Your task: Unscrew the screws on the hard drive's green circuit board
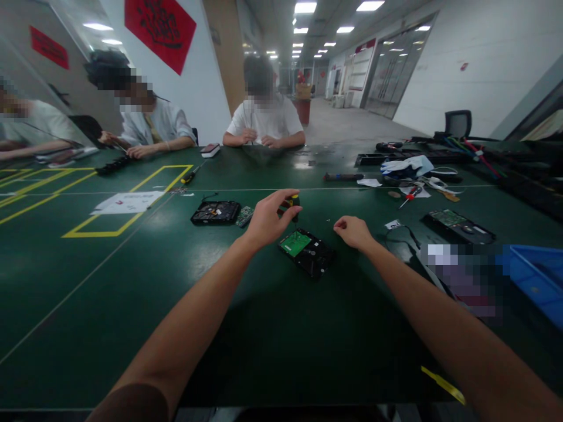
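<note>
Yellow tape lines (93,235) mark the dark green tabletop (39,275) far to the left of both hands; a white paper sheet (127,203) lies partly over them. Nearer the left hand, an opened black metal hard drive (215,212), then a loose green circuit board (244,216) just beside the wrist. Left hand (271,215): thumb and fingers gripping a short screwdriver with a yellow-and-black handle (295,201), shaft pointing down. Below it, between the hands, a black hard drive with a green board (311,253) lies flat at a slant; cannot tell whether the tip touches it. Small, pale bits (328,220) just left of the right hand. Right hand (353,231): fingers curled, fingertips together; cannot tell whether anything is pinched. Right of it, another black hard drive (460,226); farther right, a blue plastic bin (539,275).
</note>
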Action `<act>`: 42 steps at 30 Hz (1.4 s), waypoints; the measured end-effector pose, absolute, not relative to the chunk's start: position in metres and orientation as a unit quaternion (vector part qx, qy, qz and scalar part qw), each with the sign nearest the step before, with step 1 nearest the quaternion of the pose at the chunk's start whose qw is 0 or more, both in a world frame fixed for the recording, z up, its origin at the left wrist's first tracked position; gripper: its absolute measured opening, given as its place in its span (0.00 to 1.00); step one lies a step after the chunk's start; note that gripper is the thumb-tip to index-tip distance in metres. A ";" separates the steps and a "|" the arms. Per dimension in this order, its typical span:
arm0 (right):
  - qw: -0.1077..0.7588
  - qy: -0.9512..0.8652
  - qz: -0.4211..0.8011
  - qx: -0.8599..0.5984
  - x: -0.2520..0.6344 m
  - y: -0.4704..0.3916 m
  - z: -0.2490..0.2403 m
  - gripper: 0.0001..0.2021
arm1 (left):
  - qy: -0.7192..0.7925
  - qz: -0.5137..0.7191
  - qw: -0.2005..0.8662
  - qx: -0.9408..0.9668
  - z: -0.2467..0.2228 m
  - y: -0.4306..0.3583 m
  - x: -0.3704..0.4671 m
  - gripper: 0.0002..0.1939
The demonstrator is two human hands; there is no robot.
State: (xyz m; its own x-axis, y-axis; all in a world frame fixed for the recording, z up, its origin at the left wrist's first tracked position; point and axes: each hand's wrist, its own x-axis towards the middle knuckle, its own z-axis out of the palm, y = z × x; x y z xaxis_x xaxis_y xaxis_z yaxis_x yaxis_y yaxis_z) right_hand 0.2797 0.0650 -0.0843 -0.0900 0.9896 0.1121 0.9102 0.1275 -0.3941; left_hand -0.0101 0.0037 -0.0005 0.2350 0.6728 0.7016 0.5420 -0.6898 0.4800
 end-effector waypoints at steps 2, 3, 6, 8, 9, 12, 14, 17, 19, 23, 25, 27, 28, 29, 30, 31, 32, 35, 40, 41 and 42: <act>0.187 -0.740 0.107 -0.638 0.278 0.053 -0.087 0.04 | 0.386 0.484 0.069 0.782 -0.001 0.004 -0.010 0.17; 0.194 -0.742 0.101 -0.633 0.278 0.048 -0.088 0.04 | 0.389 0.486 0.069 0.780 -0.001 0.004 -0.010 0.17; 0.215 -0.741 0.081 -0.631 0.276 0.037 -0.092 0.05 | 0.392 0.482 0.072 0.780 -0.004 0.004 -0.010 0.18; 0.227 -0.739 0.069 -0.630 0.276 0.034 -0.095 0.05 | 0.394 0.476 0.073 0.783 -0.006 0.004 -0.009 0.18; 0.230 -0.741 0.066 -0.628 0.276 0.034 -0.095 0.05 | 0.396 0.477 0.072 0.781 -0.006 0.004 -0.009 0.18; 0.233 -0.744 0.067 -0.622 0.276 0.033 -0.097 0.04 | 0.401 0.477 0.079 0.778 -0.008 0.004 -0.008 0.18; 0.234 -0.744 0.070 -0.622 0.276 0.033 -0.097 0.04 | 0.406 0.470 0.086 0.779 -0.007 0.003 -0.008 0.18; 0.238 -0.741 0.072 -0.624 0.273 0.030 -0.097 0.04 | 0.411 0.475 0.091 0.773 -0.005 0.002 -0.008 0.18; 0.239 -0.740 0.076 -0.624 0.271 0.028 -0.096 0.04 | 0.409 0.480 0.096 0.770 -0.004 0.001 -0.008 0.18; 0.242 -0.739 0.081 -0.623 0.268 0.025 -0.095 0.04 | 0.412 0.505 0.116 0.749 -0.002 0.002 -0.009 0.18; 0.248 -0.741 0.085 -0.618 0.268 0.023 -0.094 0.03 | 0.412 0.516 0.165 0.733 -0.002 0.005 -0.011 0.19; 0.255 -0.745 0.091 -0.609 0.269 0.022 -0.094 0.03 | 0.413 0.513 0.226 0.718 -0.003 0.008 -0.014 0.21; 0.260 -0.748 0.095 -0.604 0.269 0.021 -0.094 0.03 | 0.420 0.504 0.250 0.712 -0.004 0.010 -0.016 0.22; 0.265 -0.751 0.099 -0.597 0.270 0.020 -0.093 0.03 | 0.435 0.490 0.265 0.707 -0.005 0.012 -0.019 0.23; 0.270 -0.754 0.103 -0.590 0.270 0.019 -0.093 0.04 | 0.460 0.467 0.273 0.704 -0.006 0.015 -0.022 0.24; 0.276 -0.758 0.108 -0.582 0.270 0.018 -0.092 0.04 | 0.489 0.432 0.275 0.706 -0.008 0.017 -0.025 0.25; 0.281 -0.761 0.113 -0.574 0.270 0.017 -0.092 0.04 | 0.516 0.395 0.271 0.710 -0.010 0.019 -0.028 0.24; 0.296 -0.768 0.131 -0.552 0.268 0.013 -0.090 0.04 | 0.586 0.263 0.210 0.737 -0.016 0.024 -0.036 0.16; 0.312 -0.768 0.171 -0.533 0.264 0.009 -0.091 0.05 | 0.600 0.167 0.204 0.755 -0.022 0.025 -0.037 0.15; 0.315 -0.766 0.178 -0.532 0.264 0.008 -0.091 0.05 | 0.597 0.137 0.227 0.757 -0.022 0.024 -0.036 0.16; 0.317 -0.764 0.185 -0.531 0.264 0.008 -0.091 0.05 | 0.598 0.103 0.254 0.753 -0.022 0.024 -0.034 0.17</act>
